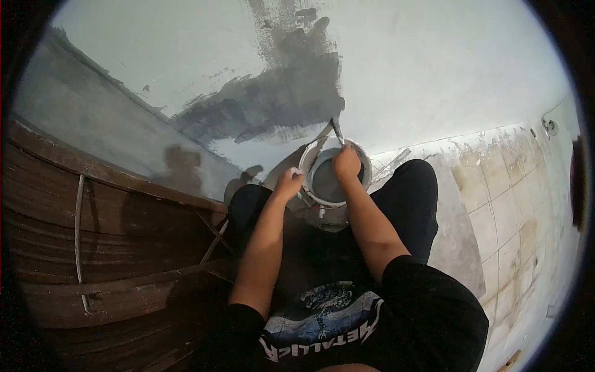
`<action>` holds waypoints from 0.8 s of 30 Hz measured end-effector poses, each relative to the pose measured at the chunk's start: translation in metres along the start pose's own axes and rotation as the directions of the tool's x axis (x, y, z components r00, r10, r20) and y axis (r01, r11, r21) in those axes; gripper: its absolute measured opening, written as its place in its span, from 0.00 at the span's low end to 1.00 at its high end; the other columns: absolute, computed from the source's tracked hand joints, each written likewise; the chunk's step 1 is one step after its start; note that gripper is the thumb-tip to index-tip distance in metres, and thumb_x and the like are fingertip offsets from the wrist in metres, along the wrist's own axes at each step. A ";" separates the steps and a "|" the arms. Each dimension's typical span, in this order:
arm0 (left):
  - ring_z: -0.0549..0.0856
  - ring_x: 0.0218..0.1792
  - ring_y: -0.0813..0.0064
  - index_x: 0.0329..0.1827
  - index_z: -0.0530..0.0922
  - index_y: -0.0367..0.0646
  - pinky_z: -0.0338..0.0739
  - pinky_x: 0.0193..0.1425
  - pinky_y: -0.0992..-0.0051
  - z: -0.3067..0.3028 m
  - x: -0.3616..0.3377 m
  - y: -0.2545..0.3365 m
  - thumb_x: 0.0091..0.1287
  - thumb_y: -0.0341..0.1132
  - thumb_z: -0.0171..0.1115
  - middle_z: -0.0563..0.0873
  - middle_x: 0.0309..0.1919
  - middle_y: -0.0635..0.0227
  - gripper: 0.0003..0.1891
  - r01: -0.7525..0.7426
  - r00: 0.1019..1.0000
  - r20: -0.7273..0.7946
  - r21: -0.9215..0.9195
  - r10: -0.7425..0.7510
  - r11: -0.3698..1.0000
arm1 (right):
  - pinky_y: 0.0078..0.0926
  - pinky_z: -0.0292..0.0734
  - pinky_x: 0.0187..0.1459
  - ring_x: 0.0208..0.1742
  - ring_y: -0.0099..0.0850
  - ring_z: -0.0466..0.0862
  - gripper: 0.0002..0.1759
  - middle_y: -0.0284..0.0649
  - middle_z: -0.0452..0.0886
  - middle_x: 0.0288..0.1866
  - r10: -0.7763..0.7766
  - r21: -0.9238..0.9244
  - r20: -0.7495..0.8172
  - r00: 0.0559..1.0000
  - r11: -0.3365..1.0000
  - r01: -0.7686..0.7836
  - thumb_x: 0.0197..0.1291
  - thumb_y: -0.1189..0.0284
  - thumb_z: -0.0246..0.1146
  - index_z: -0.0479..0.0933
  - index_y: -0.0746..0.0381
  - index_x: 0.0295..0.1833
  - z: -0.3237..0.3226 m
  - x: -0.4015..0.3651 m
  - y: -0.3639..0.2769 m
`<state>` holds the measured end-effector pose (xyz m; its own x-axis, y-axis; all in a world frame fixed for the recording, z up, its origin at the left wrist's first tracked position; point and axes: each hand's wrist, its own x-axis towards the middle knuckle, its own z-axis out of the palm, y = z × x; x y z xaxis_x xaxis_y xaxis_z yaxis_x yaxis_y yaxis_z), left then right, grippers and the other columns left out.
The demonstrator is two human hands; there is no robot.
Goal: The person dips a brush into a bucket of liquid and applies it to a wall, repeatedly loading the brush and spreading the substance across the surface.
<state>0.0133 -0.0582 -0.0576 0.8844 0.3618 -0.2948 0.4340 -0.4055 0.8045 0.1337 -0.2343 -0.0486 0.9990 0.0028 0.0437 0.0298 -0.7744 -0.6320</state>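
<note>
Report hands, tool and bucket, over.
Right hand gripping slim tool at bucket's far rim. Left hand at its left side. Gray material inside. No obstruction seen.

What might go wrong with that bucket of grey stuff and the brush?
The round white bucket is between two knees in black trousers, so a bump might spill the grey mix inside. The thin dark brush in the right hand pokes out past the rim, so it might drip outside.

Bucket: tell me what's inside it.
Inside the bucket is smooth grey material. The right hand covers part of the opening, and anything beneath the grey surface cannot be seen.
</note>
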 end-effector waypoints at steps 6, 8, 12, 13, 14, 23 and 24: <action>0.84 0.41 0.57 0.41 0.81 0.37 0.76 0.47 0.65 -0.004 -0.006 0.011 0.58 0.40 0.61 0.85 0.35 0.53 0.15 0.039 0.998 0.048 -0.004 -0.039 0.999 | 0.47 0.75 0.38 0.37 0.53 0.81 0.10 0.52 0.80 0.33 -0.085 0.200 -0.313 0.946 0.968 0.154 0.61 0.69 0.53 0.74 0.63 0.44 -0.025 -0.011 -0.002; 0.84 0.40 0.57 0.41 0.81 0.37 0.76 0.46 0.66 -0.005 -0.005 0.009 0.58 0.40 0.60 0.85 0.34 0.53 0.15 0.023 1.000 0.016 0.003 -0.023 1.000 | 0.48 0.74 0.37 0.36 0.54 0.80 0.10 0.53 0.79 0.32 -0.137 0.288 -0.443 0.886 0.914 0.285 0.63 0.69 0.52 0.73 0.63 0.43 -0.027 -0.003 -0.009; 0.84 0.39 0.57 0.41 0.81 0.37 0.76 0.45 0.66 -0.010 -0.011 0.015 0.58 0.40 0.60 0.85 0.33 0.54 0.15 0.008 1.000 0.010 0.060 -0.008 0.998 | 0.50 0.72 0.38 0.35 0.55 0.79 0.09 0.53 0.78 0.31 -0.204 0.244 -0.368 0.907 0.920 0.307 0.64 0.69 0.50 0.72 0.63 0.42 -0.036 0.007 -0.028; 0.84 0.39 0.57 0.41 0.81 0.37 0.75 0.45 0.66 -0.010 -0.010 0.016 0.58 0.40 0.60 0.85 0.34 0.54 0.15 0.030 0.999 0.020 0.046 -0.031 0.998 | 0.51 0.72 0.38 0.35 0.55 0.79 0.09 0.53 0.78 0.30 -0.211 0.188 -0.297 0.931 0.943 0.273 0.64 0.69 0.50 0.72 0.63 0.43 -0.028 0.011 -0.024; 0.84 0.39 0.57 0.41 0.81 0.37 0.75 0.45 0.66 -0.010 -0.009 0.016 0.58 0.40 0.60 0.85 0.34 0.54 0.15 0.054 0.998 0.030 0.033 -0.055 0.998 | 0.50 0.74 0.39 0.38 0.54 0.80 0.11 0.53 0.80 0.34 -0.177 0.168 -0.173 0.969 0.964 0.206 0.63 0.69 0.52 0.74 0.64 0.44 -0.021 0.011 -0.016; 0.83 0.41 0.57 0.42 0.80 0.38 0.75 0.47 0.65 -0.012 -0.017 0.024 0.59 0.42 0.60 0.84 0.36 0.53 0.16 0.007 1.000 0.022 0.048 -0.008 0.999 | 0.50 0.74 0.45 0.43 0.56 0.81 0.20 0.58 0.82 0.40 0.282 0.077 0.282 0.917 0.946 -0.315 0.65 0.64 0.48 0.78 0.69 0.46 -0.014 -0.007 0.004; 0.83 0.41 0.57 0.42 0.80 0.38 0.75 0.47 0.65 -0.012 -0.018 0.023 0.59 0.42 0.61 0.84 0.36 0.53 0.16 0.005 1.000 0.022 0.058 -0.006 0.998 | 0.50 0.74 0.44 0.42 0.57 0.81 0.19 0.58 0.81 0.39 0.269 0.150 0.127 0.955 0.946 -0.287 0.65 0.64 0.48 0.77 0.68 0.45 -0.011 -0.008 0.002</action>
<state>0.0055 -0.0634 -0.0277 0.8854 0.3458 -0.3107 0.4473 -0.4515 0.7721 0.1250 -0.2433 -0.0417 0.9659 -0.1255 -0.2263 -0.2533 -0.6387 -0.7266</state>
